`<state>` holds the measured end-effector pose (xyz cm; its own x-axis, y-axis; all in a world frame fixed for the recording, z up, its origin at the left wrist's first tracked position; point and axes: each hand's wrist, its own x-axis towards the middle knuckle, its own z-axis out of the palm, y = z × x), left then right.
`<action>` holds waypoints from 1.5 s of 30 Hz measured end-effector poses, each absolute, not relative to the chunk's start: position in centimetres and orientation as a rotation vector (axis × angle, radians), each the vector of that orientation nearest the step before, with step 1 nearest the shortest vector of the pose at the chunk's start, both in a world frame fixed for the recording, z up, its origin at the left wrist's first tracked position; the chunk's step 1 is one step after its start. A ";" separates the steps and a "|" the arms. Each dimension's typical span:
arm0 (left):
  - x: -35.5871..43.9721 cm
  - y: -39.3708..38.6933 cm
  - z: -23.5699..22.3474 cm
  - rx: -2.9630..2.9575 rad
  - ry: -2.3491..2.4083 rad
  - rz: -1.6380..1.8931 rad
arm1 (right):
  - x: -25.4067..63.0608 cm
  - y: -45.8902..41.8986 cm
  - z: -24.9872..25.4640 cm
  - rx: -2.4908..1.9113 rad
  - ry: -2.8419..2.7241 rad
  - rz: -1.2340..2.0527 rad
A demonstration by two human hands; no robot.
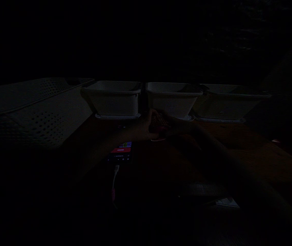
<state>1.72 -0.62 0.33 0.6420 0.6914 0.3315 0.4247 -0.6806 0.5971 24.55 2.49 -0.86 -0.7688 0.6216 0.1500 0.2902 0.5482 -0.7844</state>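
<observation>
The view is very dark. Close in front of the middle white tub, my left hand (145,125) and my right hand (178,125) meet around a small dark red patterned object (159,123). My left fingers curl about its left side, and my right hand is closed at its right side. Its exact kind is too dim to make out. Under my left forearm lies a phone (120,154) with a lit screen, partly covered by the arm. A white cable (115,172) runs from near its lower end toward me.
Three pale tubs stand in a row at the back: a left tub (117,104), a middle tub (173,102) and a right tub (220,106). A large perforated basket (76,106) is at the left. Some pale flat thing (227,202) lies near the front on the brown table (259,150).
</observation>
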 end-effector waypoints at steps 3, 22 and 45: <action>1.7 -0.5 0.2 2.400 0.876 0.746 | 24.7 2.7 -1.0 -0.740 -2.393 1.070; 1.7 -0.8 0.5 2.400 0.899 0.727 | 24.4 2.9 -1.1 -0.714 -2.412 1.103; 1.6 -1.1 0.8 2.381 0.889 0.706 | 24.2 2.4 -0.6 -0.724 -2.327 1.161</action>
